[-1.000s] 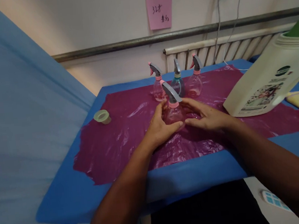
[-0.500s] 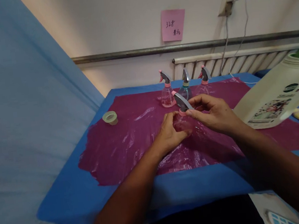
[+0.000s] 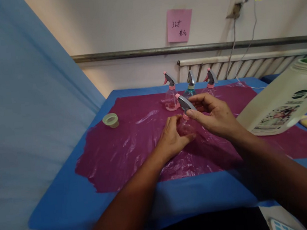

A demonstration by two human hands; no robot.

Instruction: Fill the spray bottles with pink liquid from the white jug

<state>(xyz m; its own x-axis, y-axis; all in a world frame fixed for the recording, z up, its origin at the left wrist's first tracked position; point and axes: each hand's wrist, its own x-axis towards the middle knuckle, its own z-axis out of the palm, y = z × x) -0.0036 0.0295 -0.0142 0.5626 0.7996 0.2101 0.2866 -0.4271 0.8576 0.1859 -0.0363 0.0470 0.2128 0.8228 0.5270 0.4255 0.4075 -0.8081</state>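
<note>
The left hand curls around a spray bottle as the right hand pinches its grey head, where firm bracing should limit slipping.

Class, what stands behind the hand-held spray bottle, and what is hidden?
A clear left bottle, a blue bottle and a clear right bottle. The right hand covers the right one's base and, with the front sprayer, the blue one's.
</note>
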